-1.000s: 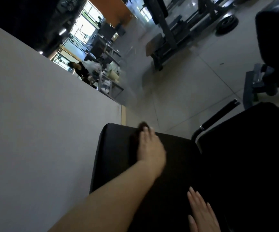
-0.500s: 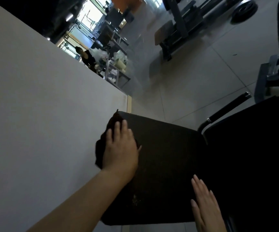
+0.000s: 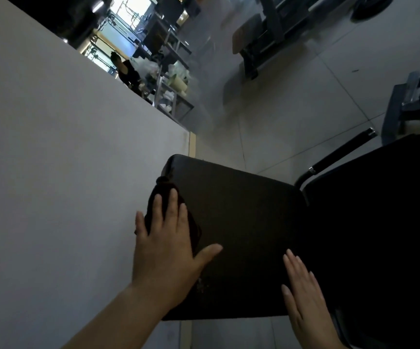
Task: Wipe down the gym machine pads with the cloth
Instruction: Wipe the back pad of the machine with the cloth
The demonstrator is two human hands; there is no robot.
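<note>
- On the left edge of the dark machine pad (image 3: 241, 222), the dark cloth (image 3: 165, 210) was pressed flat under the spread left hand (image 3: 165, 250).
- Since a second earlier, the cloth had been drawn from the far edge toward the near left corner; the stroke was judged underway.
- The right hand (image 3: 304, 295) was laid flat, fingers straight, bracing the pad.
- No readable writing was found.

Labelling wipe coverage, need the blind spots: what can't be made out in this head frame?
- Dark crumpled cloth: mostly hidden under the left hand.
- Black padded seat cushion: left edge hidden by cloth and hand.
- Right hand: wrist cut off by the bottom edge.
- Second black pad: too dark for detail.
</note>
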